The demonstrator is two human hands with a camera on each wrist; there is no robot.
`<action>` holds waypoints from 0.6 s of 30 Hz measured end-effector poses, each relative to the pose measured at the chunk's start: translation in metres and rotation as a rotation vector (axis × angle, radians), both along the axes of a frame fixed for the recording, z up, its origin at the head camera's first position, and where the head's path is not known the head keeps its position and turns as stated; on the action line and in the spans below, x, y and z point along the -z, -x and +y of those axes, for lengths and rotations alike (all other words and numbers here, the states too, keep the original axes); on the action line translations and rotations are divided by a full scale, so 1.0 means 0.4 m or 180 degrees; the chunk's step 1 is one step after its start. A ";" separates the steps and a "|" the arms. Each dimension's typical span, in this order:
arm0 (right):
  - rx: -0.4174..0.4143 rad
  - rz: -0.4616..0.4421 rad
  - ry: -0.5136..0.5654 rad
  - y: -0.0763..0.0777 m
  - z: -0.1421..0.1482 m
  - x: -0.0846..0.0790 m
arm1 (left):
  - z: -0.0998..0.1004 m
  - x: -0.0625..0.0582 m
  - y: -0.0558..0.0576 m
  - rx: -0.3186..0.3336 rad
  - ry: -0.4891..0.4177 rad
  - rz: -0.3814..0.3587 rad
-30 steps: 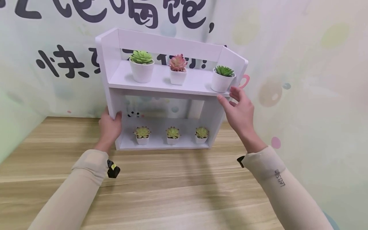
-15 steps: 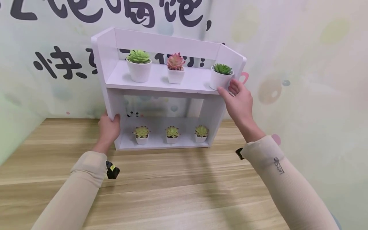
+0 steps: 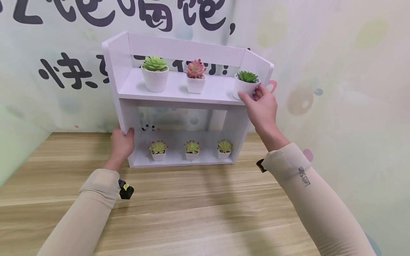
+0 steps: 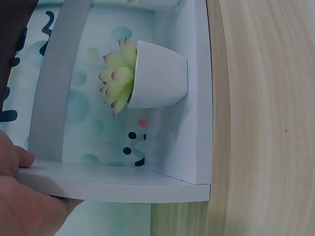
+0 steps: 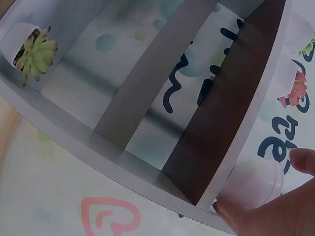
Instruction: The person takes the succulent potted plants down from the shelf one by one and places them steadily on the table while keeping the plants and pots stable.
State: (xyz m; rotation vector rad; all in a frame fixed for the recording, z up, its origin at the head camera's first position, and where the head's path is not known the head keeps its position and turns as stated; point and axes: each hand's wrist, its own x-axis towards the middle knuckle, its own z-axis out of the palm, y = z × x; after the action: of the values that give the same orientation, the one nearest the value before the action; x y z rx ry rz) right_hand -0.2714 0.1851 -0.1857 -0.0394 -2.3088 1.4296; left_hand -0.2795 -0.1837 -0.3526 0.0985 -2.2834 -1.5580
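A white two-tier shelf (image 3: 179, 101) stands on the wooden table. My left hand (image 3: 122, 144) grips its left side panel, with the thumb on the inner face; the fingers behind the panel are hidden. At the right end of the upper tier, my right hand (image 3: 264, 108) holds a white round pot with a dark green succulent (image 3: 246, 85), thumb at its front and fingers at its right side. In the right wrist view, thumb and fingers lie on either side of that pot (image 5: 253, 182). A light green succulent (image 3: 155, 73) and a red succulent (image 3: 195, 76) share this tier.
Several small yellow-green succulents in white square pots, one at the left (image 3: 158, 150), stand along the lower tier. Behind the shelf is a wall (image 3: 80, 106) with dark lettering. Wooden tabletop (image 3: 179, 209) extends in front, and another wall (image 3: 336, 106) rises at the right.
My right hand has moved up and left from the upper tier's right front edge onto the dark green succulent's pot. The left hand keeps its grip on the side panel.
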 end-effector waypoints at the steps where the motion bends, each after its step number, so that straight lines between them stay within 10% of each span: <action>1: 0.0023 0.0007 -0.0022 0.001 -0.001 -0.001 | 0.000 0.000 0.000 0.0007 -0.0006 0.0002; 18: 0.0225 -0.0129 -0.0156 0.041 -0.037 -0.015 | 0.005 0.001 0.004 -0.0075 -0.0062 0.0005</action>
State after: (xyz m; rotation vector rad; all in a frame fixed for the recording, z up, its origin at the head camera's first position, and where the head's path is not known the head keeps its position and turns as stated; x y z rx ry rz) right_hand -0.2877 0.1702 -0.1797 -0.1353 -2.3500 1.3489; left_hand -0.2812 -0.1819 -0.3530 0.1289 -2.2581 -1.5683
